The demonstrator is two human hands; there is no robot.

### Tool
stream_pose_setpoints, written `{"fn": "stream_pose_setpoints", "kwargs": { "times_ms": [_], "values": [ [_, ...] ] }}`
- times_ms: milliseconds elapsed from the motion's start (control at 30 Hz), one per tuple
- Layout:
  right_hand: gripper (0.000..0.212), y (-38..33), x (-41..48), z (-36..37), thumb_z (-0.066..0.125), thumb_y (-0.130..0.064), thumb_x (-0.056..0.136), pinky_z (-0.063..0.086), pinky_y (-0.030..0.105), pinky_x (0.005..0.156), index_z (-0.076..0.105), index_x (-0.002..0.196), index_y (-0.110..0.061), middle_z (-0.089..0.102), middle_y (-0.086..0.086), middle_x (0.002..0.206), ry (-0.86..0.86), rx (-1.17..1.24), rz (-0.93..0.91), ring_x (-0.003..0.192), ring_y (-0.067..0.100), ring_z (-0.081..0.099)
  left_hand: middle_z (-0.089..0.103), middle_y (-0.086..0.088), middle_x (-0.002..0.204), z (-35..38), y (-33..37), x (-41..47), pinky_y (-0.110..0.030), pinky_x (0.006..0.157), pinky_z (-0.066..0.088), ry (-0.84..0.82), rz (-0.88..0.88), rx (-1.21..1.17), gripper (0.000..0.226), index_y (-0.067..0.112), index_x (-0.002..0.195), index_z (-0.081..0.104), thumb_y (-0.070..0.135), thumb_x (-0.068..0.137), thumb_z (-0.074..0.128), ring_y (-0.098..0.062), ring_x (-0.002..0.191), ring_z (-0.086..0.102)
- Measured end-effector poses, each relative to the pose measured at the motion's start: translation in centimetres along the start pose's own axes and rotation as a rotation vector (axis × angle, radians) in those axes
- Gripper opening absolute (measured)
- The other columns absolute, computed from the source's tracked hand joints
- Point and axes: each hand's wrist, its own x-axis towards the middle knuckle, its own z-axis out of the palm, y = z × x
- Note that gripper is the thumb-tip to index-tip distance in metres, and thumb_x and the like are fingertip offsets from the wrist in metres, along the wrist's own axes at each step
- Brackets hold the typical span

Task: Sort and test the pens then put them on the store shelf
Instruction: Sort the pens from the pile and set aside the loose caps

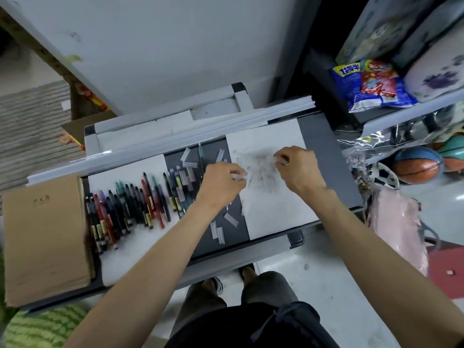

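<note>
The fingers (234,172) of my left hand (221,183) curl round a clear cap (240,175). Those of my right hand (300,169) pinch a small clear piece (281,161); whether it is another cap or a pen's end I cannot tell.

Both hands hang over the scribbled sheet (271,197), which I take to be where ink is tried, so marks stay off the tabletop (324,156). Loose caps (218,232) lie on the dark strip beside that sheet, within easy reach for recapping. Further left the pens (125,204) lie side by side on a second white sheet (130,167), to my eye the sorted lot. One green pen (200,156) lies apart at the back. A brown envelope (42,237) sits at the far left. On my right the store shelf (414,110) holds a snack bag (371,86), and I see no pens there yet.
</note>
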Motion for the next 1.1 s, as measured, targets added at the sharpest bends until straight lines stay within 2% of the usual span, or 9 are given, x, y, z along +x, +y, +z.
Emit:
{"fn": "stream_pose_setpoints", "kwargs": {
  "times_ms": [167, 267, 367, 500, 600, 733, 867, 967, 1100],
  "values": [
    [0.026, 0.8, 0.1, -0.1, 0.073, -0.009, 0.091, 0.052, 0.026, 0.08, 0.073, 0.117, -0.009, 0.074, 0.007, 0.106, -0.021, 0.023, 0.0, 0.086, 0.019, 0.066, 0.071, 0.002, 0.11, 2.8, 2.5, 2.2, -0.022, 0.085, 0.052, -0.025, -0.029, -0.047, 0.025, 0.016, 0.113, 0.078, 0.018, 0.088, 0.081, -0.013, 0.093, 0.065],
    [0.027, 1.2, -0.1, -0.4, 0.076, -0.014, 0.091, 0.057, 0.032, 0.084, 0.073, 0.118, -0.011, 0.074, 0.007, 0.109, -0.029, 0.012, -0.005, 0.085, 0.018, 0.067, 0.066, -0.001, 0.117, 3.1, 2.9, 2.2, -0.027, 0.088, 0.054, -0.038, -0.063, -0.09, 0.037, 0.021, 0.123, 0.075, 0.018, 0.087, 0.083, -0.017, 0.095, 0.068],
    [0.029, 0.8, -0.8, -0.7, 0.074, -0.018, 0.093, 0.058, 0.037, 0.087, 0.072, 0.121, -0.01, 0.073, 0.007, 0.115, -0.043, -0.017, -0.029, 0.097, 0.024, 0.07, 0.067, -0.005, 0.124, 2.8, 3.1, 1.7, -0.036, 0.086, 0.061, -0.036, -0.063, -0.107, 0.042, 0.023, 0.128, 0.072, 0.015, 0.088, 0.082, -0.018, 0.091, 0.073],
    [0.03, -1.0, -2.6, -0.6, 0.067, -0.02, 0.096, 0.057, 0.041, 0.09, 0.07, 0.125, -0.013, 0.069, 0.004, 0.122, -0.086, -0.086, -0.11, 0.112, 0.025, 0.064, 0.066, 0.001, 0.122, 1.2, 2.3, -0.2, -0.011, 0.072, 0.055, -0.023, -0.048, -0.012, 0.037, 0.025, 0.127, 0.072, 0.011, 0.092, 0.075, -0.01, 0.089, 0.071],
    [0.032, -2.8, -4.1, 0.0, 0.065, -0.023, 0.096, 0.057, 0.044, 0.091, 0.067, 0.128, -0.018, 0.065, 0.001, 0.127, -0.193, -0.13, -0.203, 0.118, 0.024, 0.06, 0.069, 0.003, 0.112, -0.6, 0.7, -3.0, -0.018, 0.085, 0.054, -0.02, -0.075, 0.13, 0.033, 0.026, 0.121, 0.075, 0.013, 0.091, 0.074, -0.009, 0.088, 0.068],
    [0.037, -4.9, -5.8, 1.3, 0.059, -0.03, 0.1, 0.051, 0.039, 0.095, 0.059, 0.137, -0.023, 0.057, -0.001, 0.137, -0.373, -0.229, -0.338, 0.128, 0.023, 0.052, 0.073, 0.001, 0.117, -2.4, -1.4, -7.8, -0.021, 0.093, 0.052, -0.041, -0.152, 0.239, 0.035, 0.023, 0.123, 0.073, 0.017, 0.089, 0.076, -0.013, 0.095, 0.069],
    [0.037, -5.9, -7.3, 2.7, 0.056, -0.039, 0.1, 0.052, 0.038, 0.089, 0.059, 0.132, -0.02, 0.057, 0.001, 0.129, -0.464, -0.317, -0.402, 0.123, 0.024, 0.053, 0.072, 0.001, 0.116, -2.7, -2.7, -11.4, -0.026, 0.088, 0.053, -0.054, -0.236, 0.291, 0.036, 0.026, 0.129, 0.07, 0.024, 0.092, 0.071, -0.019, 0.102, 0.068],
    [0.044, -6.3, -8.2, 3.6, 0.056, -0.055, 0.097, 0.053, 0.038, 0.072, 0.062, 0.118, -0.017, 0.061, 0.004, 0.113, -0.393, -0.398, -0.373, 0.101, 0.028, 0.063, 0.066, -0.003, 0.123, -2.0, -2.7, -12.7, -0.027, 0.087, 0.047, -0.052, -0.33, 0.291, 0.04, 0.022, 0.134, 0.064, 0.025, 0.094, 0.069, -0.024, 0.109, 0.064],
    [0.052, -7.1, -8.9, 4.9, 0.061, -0.055, 0.095, 0.053, 0.041, 0.075, 0.049, 0.129, -0.016, 0.051, 0.007, 0.123, -0.47, -0.404, -0.332, 0.104, 0.031, 0.062, 0.06, 0.0, 0.127, 0.1, -2.2, -13.1, -0.034, 0.092, 0.051, 0.013, -0.405, 0.203, 0.046, 0.025, 0.135, 0.059, 0.033, 0.092, 0.073, -0.026, 0.112, 0.064]
  ]
}}
